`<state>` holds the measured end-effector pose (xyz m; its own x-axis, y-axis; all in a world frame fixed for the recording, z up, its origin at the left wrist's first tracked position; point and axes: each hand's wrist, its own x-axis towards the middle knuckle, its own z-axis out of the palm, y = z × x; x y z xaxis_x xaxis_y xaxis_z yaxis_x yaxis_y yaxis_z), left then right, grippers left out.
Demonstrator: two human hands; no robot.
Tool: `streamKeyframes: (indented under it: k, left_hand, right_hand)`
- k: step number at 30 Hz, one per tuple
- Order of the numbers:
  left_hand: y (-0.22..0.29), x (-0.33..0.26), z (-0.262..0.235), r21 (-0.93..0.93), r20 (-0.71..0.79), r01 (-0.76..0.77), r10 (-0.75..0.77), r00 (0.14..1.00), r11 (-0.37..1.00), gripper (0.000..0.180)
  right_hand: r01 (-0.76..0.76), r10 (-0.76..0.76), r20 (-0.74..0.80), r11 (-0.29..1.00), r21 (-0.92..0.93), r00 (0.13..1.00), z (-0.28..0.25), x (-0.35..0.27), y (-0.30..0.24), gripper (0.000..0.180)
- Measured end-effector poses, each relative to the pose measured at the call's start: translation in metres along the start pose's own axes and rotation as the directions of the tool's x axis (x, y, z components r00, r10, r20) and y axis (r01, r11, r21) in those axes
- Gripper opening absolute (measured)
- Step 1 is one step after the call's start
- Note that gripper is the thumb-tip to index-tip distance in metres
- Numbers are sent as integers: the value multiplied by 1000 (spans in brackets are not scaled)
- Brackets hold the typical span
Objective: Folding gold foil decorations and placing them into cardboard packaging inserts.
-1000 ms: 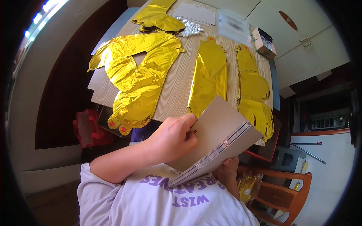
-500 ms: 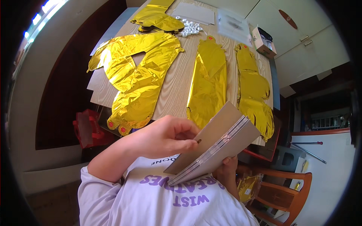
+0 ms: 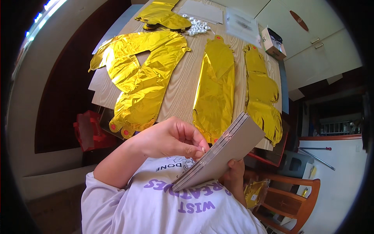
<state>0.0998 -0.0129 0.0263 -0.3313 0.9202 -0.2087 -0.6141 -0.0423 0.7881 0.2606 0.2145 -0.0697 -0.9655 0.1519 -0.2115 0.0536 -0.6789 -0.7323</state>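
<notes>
A stack of grey cardboard sheets [image 3: 237,147] stands tilted on edge before my chest, its layered edges facing up and left. My right hand [image 3: 235,170] grips it from the right, thumb on the outer face and the other fingers mostly hidden. My left hand [image 3: 181,137] is at the stack's left side, thumb and fingertips pinched together. A tiny pale bit shows at those fingertips, too small to name. Beyond the hands, a flat gold foil balloon [image 3: 214,85] lies on the wooden table [image 3: 177,89].
Left of it lies a larger gold foil balloon [image 3: 156,76]; more gold foil [image 3: 263,87] lies right. At the back are white ribbon rolls [image 3: 198,27], grey sheets [image 3: 200,11], a clear plastic sheet [image 3: 242,25] and a box [image 3: 273,43]. A wooden chair [image 3: 290,202] stands at my right.
The near-left cardboard sheet, apart from the stack before, now lies together with the others. My left hand has stayed close by, its fingertips now pinched beside the stack.
</notes>
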Motion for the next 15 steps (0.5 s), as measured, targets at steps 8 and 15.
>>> streamKeyframes:
  k: [8, 15]
  left_hand:
    - [-19, 5, 5, -202, -87, -30, 13, 996, 979, 9]
    - [-33, -21, -14, -388, -358, -231, 85, 930, 892, 5]
  right_hand:
    - [56, -57, -9, 997, -44, 998, -3, -2, 5, 73]
    - [52, -52, -6, 999, -11, 999, -3, -6, 1, 74]
